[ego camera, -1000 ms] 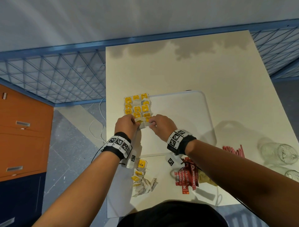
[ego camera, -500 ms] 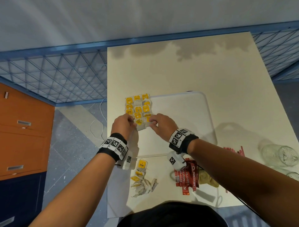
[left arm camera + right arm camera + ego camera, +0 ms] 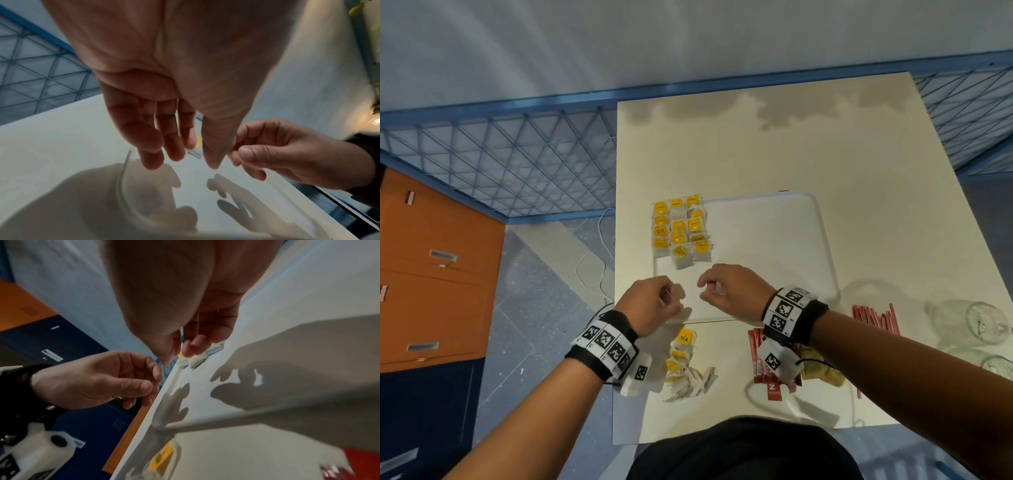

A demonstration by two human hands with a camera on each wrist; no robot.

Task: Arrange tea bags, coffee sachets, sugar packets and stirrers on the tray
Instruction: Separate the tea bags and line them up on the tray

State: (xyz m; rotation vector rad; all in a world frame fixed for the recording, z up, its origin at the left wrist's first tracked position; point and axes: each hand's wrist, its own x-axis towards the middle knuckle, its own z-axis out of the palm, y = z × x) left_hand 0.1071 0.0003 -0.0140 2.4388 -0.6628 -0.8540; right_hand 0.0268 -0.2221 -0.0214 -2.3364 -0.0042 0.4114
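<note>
A white tray (image 3: 784,274) lies mid-table. Yellow-tagged tea bags (image 3: 681,228) lie in rows at its far left corner, the nearest one (image 3: 683,257) slightly askew. My left hand (image 3: 674,296) and right hand (image 3: 707,291) hover side by side over the tray's near left part, just short of the rows. In the left wrist view the left hand (image 3: 195,159) has relaxed fingers and holds nothing. The right hand (image 3: 179,356) has loosely curled fingers with nothing between them. A heap of loose tea bags (image 3: 685,371) sits on the table in front of the tray.
Red coffee sachets (image 3: 758,359) and brownish packets (image 3: 823,375) lie under my right wrist. Red stirrers (image 3: 875,318) lie to the right of the tray, with clear glass jars (image 3: 976,325) beyond them. The table's left edge (image 3: 615,308) drops to the floor beside an orange cabinet (image 3: 431,274).
Both hands have let go of the nearest tea bag in the rows and drawn back toward me. That bag now lies on the tray.
</note>
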